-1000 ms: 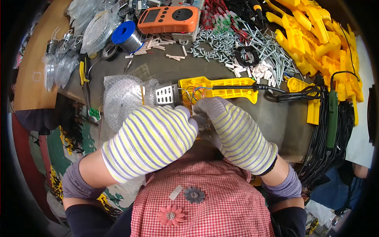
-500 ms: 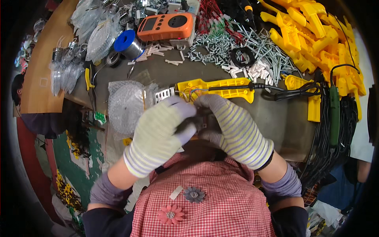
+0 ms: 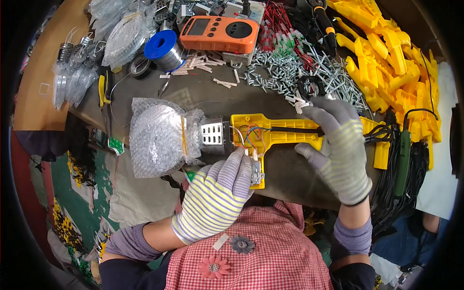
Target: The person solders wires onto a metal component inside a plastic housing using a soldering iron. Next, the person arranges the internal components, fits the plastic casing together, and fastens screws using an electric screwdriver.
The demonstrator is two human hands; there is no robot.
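A yellow plastic tool housing half lies open on the dark bench, with thin coloured wires inside it. Its left end joins a perforated metal barrel wrapped in bubble wrap. My left hand, in a striped knit glove, rests its fingertips on the housing's lower grip part near a small grey component. My right hand, gloved the same, presses down on the housing's right end where a black cable leaves it.
Behind the housing lie several loose screws, an orange meter, a blue solder spool and bagged parts. A heap of yellow housing halves fills the right. A green-handled tool and black cables lie at the right edge.
My hands have moved apart, uncovering the housing. The right hand slid right onto the housing's end and the left dropped to its lower grip.
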